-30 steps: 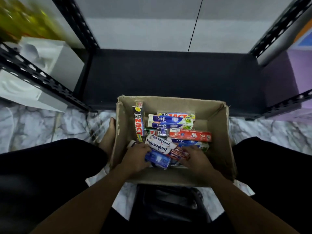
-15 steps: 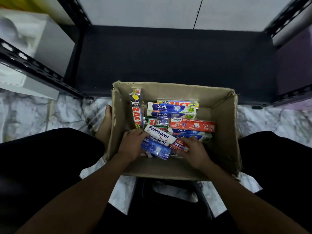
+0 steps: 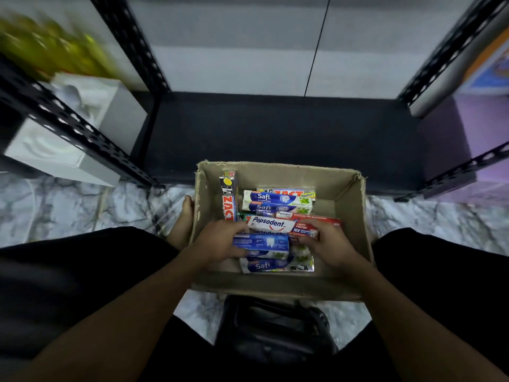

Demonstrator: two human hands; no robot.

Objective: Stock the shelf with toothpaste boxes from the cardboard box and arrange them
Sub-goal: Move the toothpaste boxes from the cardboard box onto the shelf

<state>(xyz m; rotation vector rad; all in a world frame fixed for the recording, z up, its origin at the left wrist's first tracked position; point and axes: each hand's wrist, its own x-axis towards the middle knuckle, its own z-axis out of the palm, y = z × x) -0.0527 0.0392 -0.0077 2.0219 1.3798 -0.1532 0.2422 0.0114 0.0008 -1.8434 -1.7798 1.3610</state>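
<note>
Since a second ago your hands have gathered a small bundle and raised it a little off the pile: the white Pepsodent box [image 3: 271,224] and the blue box [image 3: 261,242] now sit squared up between your palms, where before they lay slanted among the rest. Your left hand [image 3: 220,242] is closed on the left ends of that bundle, and your right hand [image 3: 326,244] is closed on its right end, by the red cavity-fighter panel.

As for progress, you look to be at the very start. The dark shelf [image 3: 275,133] behind the cardboard box [image 3: 275,285] carries no toothpaste at all, so every box is yet to be placed and lined up.

The cardboard box stands on the marble floor [image 3: 68,210] between your knees and is well filled: a Zact box [image 3: 229,199] on end at its left wall, two Safi boxes [image 3: 276,201] stacked flat toward the back, another Safi box [image 3: 275,265] under your bundle (more lie beneath, too hidden to count).
</note>
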